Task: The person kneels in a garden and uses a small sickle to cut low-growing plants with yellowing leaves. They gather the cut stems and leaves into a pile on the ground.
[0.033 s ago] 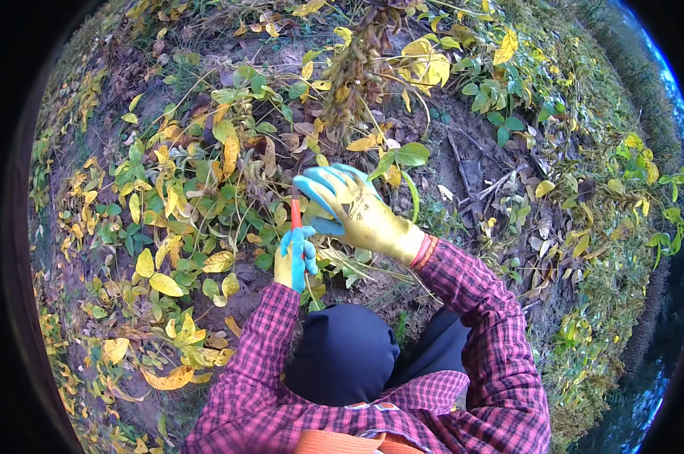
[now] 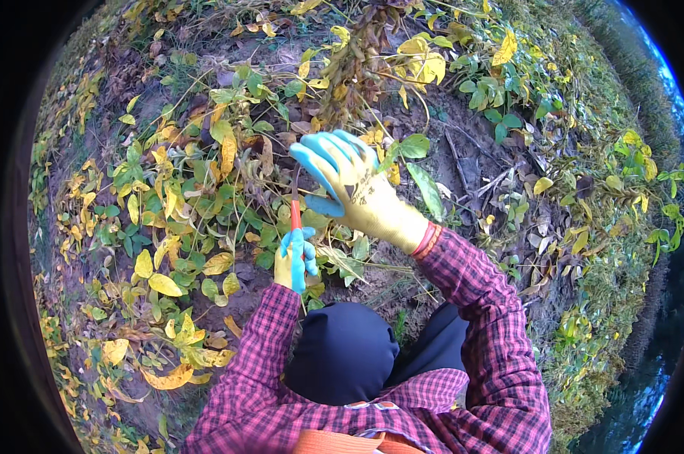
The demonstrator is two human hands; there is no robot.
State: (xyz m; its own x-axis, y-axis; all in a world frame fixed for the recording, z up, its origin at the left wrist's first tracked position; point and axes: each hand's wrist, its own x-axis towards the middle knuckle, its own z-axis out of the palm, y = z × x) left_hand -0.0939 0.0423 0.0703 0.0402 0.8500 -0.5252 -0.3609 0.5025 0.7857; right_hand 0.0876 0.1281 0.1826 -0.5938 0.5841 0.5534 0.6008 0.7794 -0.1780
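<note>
My left hand point(image 2: 296, 259), in a yellow glove with blue palm and fingers, is closed round the red handle point(image 2: 296, 215) of a sickle. Its thin dark curved blade point(image 2: 295, 180) points away from me, among the stems. My right hand point(image 2: 351, 180), gloved alike, reaches in from the right just beyond the blade. Its fingers are stretched out and its thumb stands apart, with nothing visible in its grip. A cluster of brown bean pods point(image 2: 347, 85) on stalks lies just past its fingertips. Beside the right wrist hangs a long green leaf point(image 2: 426, 189).
Yellowing leafy bean plants point(image 2: 172, 197) cover the ground to the left. Dry sticks point(image 2: 463, 163) and fallen leaves lie on bare soil to the right. Green plants point(image 2: 500, 91) grow at the far right. My dark-clad knee point(image 2: 343, 352) is close below the hands.
My right hand has shifted slightly away from me and its fingers have lifted, showing more of the blade. The leaf by the wrist has turned its broad side up. My left hand stays put.
</note>
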